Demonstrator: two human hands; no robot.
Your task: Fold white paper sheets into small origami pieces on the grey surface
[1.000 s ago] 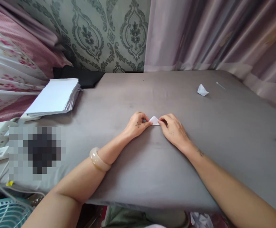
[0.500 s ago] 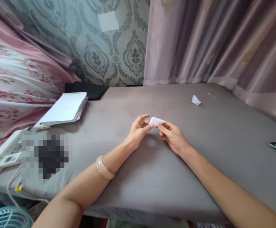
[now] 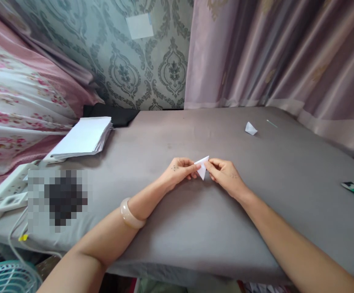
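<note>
Pinched from both sides, right over the counter (image 3: 201,236)!
Wearing a pale bangle (image 3: 132,213), pressing thumb and fingers of left hand (image 3: 179,170) and right hand (image 3: 225,173) together in a closed grip on folded white paper (image 3: 203,173), holding it between them, one point aimed nearward; farther back, with a sheet stack (image 3: 82,136) at left, another folded piece (image 3: 250,129) at right.

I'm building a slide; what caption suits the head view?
Left hand and right hand pinch a folded white paper over a gray surface.
</note>
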